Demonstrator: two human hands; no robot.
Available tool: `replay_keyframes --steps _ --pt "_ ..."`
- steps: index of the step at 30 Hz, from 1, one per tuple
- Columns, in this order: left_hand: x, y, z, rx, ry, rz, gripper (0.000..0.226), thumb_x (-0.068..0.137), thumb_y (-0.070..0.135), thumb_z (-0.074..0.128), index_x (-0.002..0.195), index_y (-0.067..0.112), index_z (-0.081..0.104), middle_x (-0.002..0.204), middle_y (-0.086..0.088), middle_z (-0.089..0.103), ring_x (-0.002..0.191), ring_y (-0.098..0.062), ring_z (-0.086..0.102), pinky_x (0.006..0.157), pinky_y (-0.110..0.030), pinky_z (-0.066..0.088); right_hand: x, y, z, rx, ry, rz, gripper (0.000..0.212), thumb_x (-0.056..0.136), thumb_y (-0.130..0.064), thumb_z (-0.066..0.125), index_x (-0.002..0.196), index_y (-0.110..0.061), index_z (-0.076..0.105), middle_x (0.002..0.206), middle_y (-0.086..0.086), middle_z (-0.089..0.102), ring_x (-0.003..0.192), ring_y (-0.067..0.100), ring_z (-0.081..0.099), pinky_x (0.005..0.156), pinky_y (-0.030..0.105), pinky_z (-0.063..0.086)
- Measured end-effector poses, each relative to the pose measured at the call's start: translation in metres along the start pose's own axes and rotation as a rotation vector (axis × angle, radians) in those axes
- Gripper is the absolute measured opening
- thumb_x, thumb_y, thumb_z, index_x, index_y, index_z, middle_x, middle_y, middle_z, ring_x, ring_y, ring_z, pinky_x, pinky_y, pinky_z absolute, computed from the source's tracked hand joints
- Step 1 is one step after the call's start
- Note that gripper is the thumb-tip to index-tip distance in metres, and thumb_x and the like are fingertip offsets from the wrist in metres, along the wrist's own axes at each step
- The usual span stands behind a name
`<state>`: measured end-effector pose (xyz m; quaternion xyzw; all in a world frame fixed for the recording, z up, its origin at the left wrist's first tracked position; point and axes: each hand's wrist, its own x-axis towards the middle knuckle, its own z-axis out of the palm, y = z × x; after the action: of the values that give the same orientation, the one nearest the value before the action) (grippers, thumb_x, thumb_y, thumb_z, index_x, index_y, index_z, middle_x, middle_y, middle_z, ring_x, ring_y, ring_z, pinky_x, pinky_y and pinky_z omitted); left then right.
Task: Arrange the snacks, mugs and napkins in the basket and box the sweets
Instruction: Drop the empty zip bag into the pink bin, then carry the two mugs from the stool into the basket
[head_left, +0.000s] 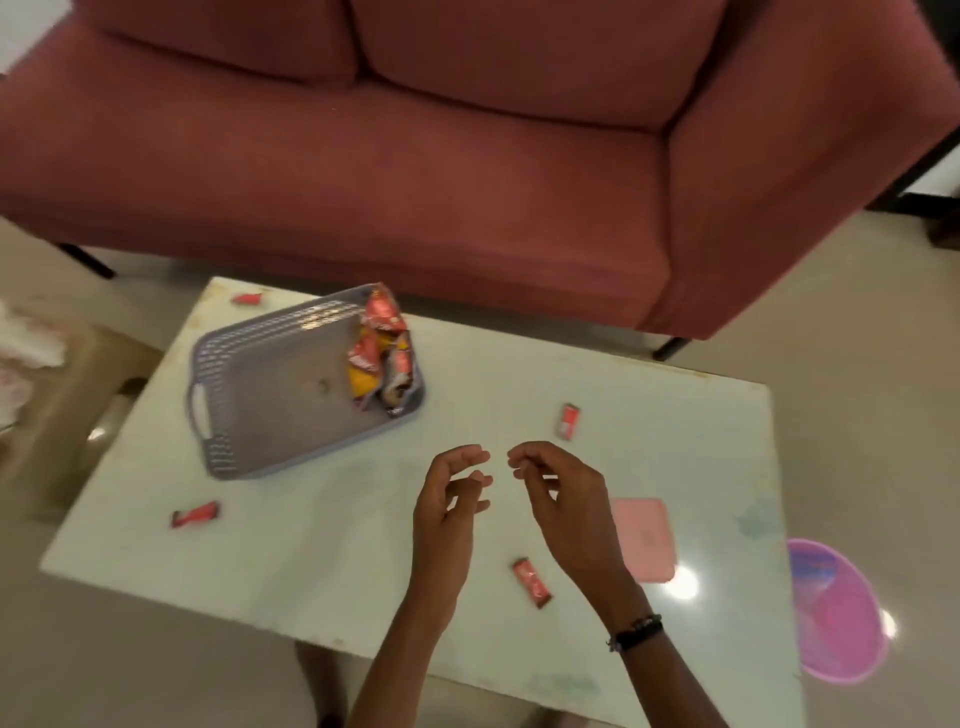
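Note:
A grey plastic basket (244, 410) sits on the pale table (363, 545) at the left, with several red and yellow snack packets (379, 358) leaning against its right wall. Small red wrapped sweets lie scattered on the table: one by the far left corner (247, 299), one near the left edge (195, 514), one right of the basket (568, 421) and one between my forearms (531, 582). A flat pink box (647, 540) lies partly behind my right wrist. My left hand (449, 499) and my right hand (558, 493) hover above the table's middle, fingers loosely curled, holding nothing.
A dark red sofa (467, 171) stands right behind the table. A pink plastic tub (836, 608) sits on the floor beyond the table's right edge. A brownish stool (78, 395) with white cloth on it is at the left.

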<state>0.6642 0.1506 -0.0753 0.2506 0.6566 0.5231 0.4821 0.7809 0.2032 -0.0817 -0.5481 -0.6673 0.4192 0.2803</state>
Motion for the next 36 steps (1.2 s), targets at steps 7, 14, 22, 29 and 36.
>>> replay_keyframes --steps 7,14,22,29,36 --pt "0.031 0.002 -0.192 -0.043 0.193 -0.023 0.021 0.094 0.008 0.048 0.105 0.021 0.06 0.113 0.006 0.066 0.094 -0.008 0.064 0.076 -0.022 0.053 0.013 -0.081 0.171 0.021 -0.135 -0.042 0.018 0.092 -0.003 0.054 0.095 -0.014 0.068 0.09 -0.008 0.071 0.083 0.006 0.067 0.072 0.014 0.052" --pt "0.068 -0.003 -0.363 -0.025 0.357 -0.04 0.02 0.093 0.0 0.049 0.108 0.011 0.058 0.117 -0.005 0.063 0.092 -0.021 0.064 0.075 -0.029 0.056 0.037 -0.154 0.332 0.004 -0.305 -0.101 0.017 0.092 -0.005 0.054 0.093 -0.014 0.069 0.089 -0.006 0.071 0.081 0.008 0.065 0.075 0.025 0.056" --pt "0.123 -0.008 -0.481 -0.119 0.613 -0.151 0.023 0.091 -0.001 0.05 0.113 0.003 0.054 0.128 -0.022 0.055 0.101 -0.022 0.056 0.085 -0.032 0.049 0.083 -0.215 0.461 -0.026 -0.492 -0.08 0.017 0.09 -0.002 0.052 0.095 -0.006 0.068 0.097 0.009 0.073 0.087 0.023 0.069 0.083 0.042 0.054" --pt "0.183 -0.009 -0.538 0.024 0.749 -0.232 0.046 0.088 0.003 0.053 0.132 -0.001 0.039 0.136 -0.024 0.044 0.124 -0.039 0.046 0.103 -0.048 0.041 0.148 -0.249 0.551 -0.164 -0.611 -0.072 0.017 0.089 -0.007 0.047 0.103 -0.008 0.056 0.107 0.012 0.062 0.093 0.028 0.057 0.078 0.035 0.046" --pt "0.237 -0.016 -0.571 0.103 0.691 -0.272 0.046 0.085 0.005 0.054 0.129 0.002 0.043 0.134 -0.017 0.051 0.122 -0.033 0.05 0.102 -0.048 0.043 0.194 -0.256 0.618 -0.18 -0.621 -0.039 0.039 0.089 -0.006 0.051 0.127 -0.005 0.052 0.128 0.015 0.059 0.116 0.032 0.056 0.096 0.04 0.048"
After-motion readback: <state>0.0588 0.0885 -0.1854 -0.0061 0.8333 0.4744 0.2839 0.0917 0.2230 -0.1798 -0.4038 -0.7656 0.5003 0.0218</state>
